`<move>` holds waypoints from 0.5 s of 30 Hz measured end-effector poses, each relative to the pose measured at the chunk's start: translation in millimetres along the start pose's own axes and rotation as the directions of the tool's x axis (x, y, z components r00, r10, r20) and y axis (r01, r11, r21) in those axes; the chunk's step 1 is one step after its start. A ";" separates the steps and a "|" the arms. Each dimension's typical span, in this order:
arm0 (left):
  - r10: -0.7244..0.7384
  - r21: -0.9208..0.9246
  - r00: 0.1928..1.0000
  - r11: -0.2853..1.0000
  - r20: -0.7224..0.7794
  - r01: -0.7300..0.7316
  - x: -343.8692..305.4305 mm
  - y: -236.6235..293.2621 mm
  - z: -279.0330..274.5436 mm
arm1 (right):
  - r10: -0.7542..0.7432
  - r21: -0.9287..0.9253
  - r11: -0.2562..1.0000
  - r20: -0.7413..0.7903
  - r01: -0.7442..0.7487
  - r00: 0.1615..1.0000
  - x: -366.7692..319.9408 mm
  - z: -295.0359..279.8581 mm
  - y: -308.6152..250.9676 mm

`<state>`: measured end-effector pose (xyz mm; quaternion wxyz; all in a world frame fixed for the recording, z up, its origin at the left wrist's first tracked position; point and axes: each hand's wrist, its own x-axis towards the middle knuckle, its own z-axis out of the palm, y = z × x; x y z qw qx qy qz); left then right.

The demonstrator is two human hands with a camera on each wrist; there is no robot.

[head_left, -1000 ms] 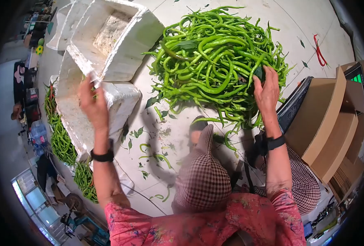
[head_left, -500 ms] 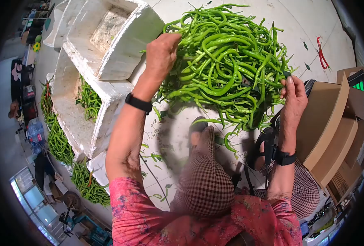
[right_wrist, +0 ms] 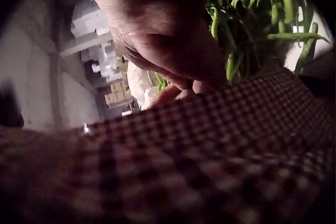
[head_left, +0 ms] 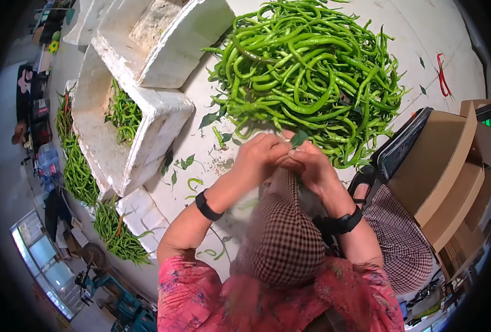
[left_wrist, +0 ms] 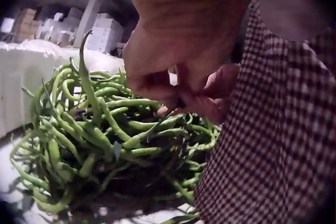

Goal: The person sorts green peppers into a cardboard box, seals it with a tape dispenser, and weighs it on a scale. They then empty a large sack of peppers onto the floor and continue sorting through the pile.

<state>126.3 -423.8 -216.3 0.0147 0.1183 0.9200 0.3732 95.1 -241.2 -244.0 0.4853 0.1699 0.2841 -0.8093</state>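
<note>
Both hands meet over the checkered knee, just in front of a big heap of long green chili peppers (head_left: 312, 72) on the floor. A dark green leaf (head_left: 299, 138) shows at the fingertips of my right hand (head_left: 317, 169), which pinches it. Against these fingers, my left hand (head_left: 259, 157) has its fingers curled; I cannot tell what it holds. In the left wrist view the left hand (left_wrist: 173, 40) hides most of the contact, with the pepper heap (left_wrist: 105, 134) behind. The right wrist view shows the right hand (right_wrist: 163, 35) close over the checkered cloth (right_wrist: 199, 140).
White foam boxes (head_left: 162, 116) stand at the left, one holding some green peppers (head_left: 125, 113). More peppers (head_left: 79, 171) lie beyond them. Cardboard boxes (head_left: 450, 166) are at the right. A red string-like piece (head_left: 442, 77) and loose leaves (head_left: 185, 162) lie on the floor.
My left hand went from above the foam box to the heap's left edge, then down to the knee. The right hand left the heap's right side with the leaf and joined it.
</note>
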 end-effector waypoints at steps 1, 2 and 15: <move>0.031 0.039 0.999 0.999 -0.008 -0.030 -7.7 -1.2 -6.3 | 0.036 -0.035 0.999 -0.041 -0.037 0.999 0.2 4.7 7.2; 0.063 0.077 0.998 0.995 -0.014 -0.061 -14.6 -3.0 -14.0 | 0.042 -0.034 0.998 -0.042 -0.043 0.998 1.1 15.9 7.2; -0.183 0.342 0.809 0.838 -0.558 0.425 -51.3 -98.1 -172.7 | -0.579 -0.776 -0.631 0.460 -0.013 0.673 8.6 1.0 -53.9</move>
